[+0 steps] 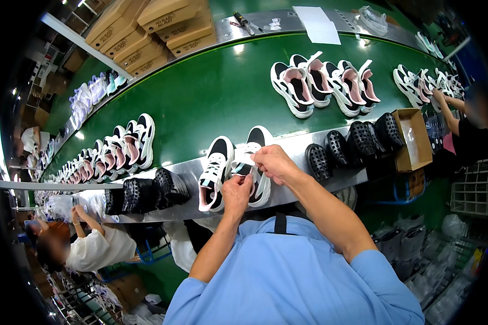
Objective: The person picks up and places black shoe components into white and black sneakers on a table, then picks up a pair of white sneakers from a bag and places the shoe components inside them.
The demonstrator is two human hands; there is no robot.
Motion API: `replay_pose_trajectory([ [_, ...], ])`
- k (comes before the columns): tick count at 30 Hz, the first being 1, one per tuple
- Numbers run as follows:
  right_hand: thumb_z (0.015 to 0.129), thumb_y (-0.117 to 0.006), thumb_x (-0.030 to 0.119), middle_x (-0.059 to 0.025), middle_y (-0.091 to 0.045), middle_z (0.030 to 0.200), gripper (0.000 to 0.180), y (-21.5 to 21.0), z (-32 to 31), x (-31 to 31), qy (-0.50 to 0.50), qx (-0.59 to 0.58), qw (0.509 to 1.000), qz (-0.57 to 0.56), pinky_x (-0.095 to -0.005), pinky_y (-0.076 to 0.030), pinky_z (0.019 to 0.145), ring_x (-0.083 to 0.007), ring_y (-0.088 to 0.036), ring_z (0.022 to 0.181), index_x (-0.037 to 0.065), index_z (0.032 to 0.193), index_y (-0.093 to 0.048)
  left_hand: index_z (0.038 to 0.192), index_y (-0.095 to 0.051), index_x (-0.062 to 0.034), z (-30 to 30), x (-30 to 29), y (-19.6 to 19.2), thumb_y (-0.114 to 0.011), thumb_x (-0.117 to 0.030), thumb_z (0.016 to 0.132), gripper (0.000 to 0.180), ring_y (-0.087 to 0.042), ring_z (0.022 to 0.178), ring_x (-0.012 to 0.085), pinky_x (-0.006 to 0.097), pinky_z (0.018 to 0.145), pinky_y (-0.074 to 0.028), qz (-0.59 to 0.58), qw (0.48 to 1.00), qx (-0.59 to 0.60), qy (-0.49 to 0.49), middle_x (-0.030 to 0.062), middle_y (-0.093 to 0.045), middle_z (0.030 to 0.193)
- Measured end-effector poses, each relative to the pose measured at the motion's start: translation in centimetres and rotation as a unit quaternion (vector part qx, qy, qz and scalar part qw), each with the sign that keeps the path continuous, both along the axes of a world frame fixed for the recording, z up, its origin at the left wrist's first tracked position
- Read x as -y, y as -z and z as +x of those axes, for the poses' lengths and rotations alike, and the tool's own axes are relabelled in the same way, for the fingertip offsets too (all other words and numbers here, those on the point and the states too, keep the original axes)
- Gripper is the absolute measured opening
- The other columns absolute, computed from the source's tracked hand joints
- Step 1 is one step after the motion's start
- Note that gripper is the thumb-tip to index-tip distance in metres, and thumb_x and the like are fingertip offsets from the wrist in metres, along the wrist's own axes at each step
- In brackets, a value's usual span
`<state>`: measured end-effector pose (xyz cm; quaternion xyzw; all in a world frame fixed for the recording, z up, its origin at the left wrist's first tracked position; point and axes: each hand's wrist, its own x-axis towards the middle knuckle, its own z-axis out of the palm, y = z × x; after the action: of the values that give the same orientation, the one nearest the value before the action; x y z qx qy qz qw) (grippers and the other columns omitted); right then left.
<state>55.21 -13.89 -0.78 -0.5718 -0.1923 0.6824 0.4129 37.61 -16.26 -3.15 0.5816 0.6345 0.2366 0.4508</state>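
Two white and black sneakers stand side by side on the metal edge in front of me, toes pointing away. Both my hands are at the right sneaker (259,140). My left hand (237,193) is closed at its opening, pinching the tongue (243,168), which shows light blue and pink. Over the lacing, my right hand (277,164) has thumb and fingers pinched together at the shoelace, whose end is mostly hidden by the fingers. The left sneaker (215,169) is laced, with a pink lining, and stands just beside my left hand untouched.
Several black shoe moulds (350,142) stand to the right, next to an open cardboard box (412,138); more moulds (156,190) are at left. Sneakers (325,81) sit on the green belt (200,92). Shoe boxes (173,24) are stacked beyond. Co-workers (100,246) work at both sides.
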Motion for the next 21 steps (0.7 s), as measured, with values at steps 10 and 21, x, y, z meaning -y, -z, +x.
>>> replay_pose_trajectory([
  [10, 0.099, -0.068, 0.016, -0.0006, -0.057, 0.075, 0.018, 5.3, -0.8, 5.3, 0.035, -0.021, 0.999, -0.001, -0.0243, -0.036, 0.045, -0.0081, -0.048, 0.059, 0.003, 0.088, -0.065, 0.088, -0.075, 0.0087, -0.2, -0.1, 0.5, -0.074, -0.024, 0.091, 0.033, -0.067, 0.063, 0.0183, 0.034, 0.064, -0.053, -0.024, 0.996, 0.056, -0.066, 0.0143, -0.074, 0.073],
  [21, 0.091, -0.071, 0.02, -0.0204, -0.072, 0.09, 0.026, 7.6, -1.1, 8.5, -0.012, 0.387, 0.917, 0.098, -0.0453, -0.055, 0.073, -0.0355, -0.071, 0.082, -0.003, 0.103, -0.066, 0.09, -0.073, -0.0002, -1.1, 1.4, 0.7, -0.076, -0.016, 0.089, 0.017, -0.066, 0.076, 0.0307, 0.041, 0.07, -0.052, 0.227, 0.964, -0.088, 0.103, 0.013, -0.07, 0.081],
])
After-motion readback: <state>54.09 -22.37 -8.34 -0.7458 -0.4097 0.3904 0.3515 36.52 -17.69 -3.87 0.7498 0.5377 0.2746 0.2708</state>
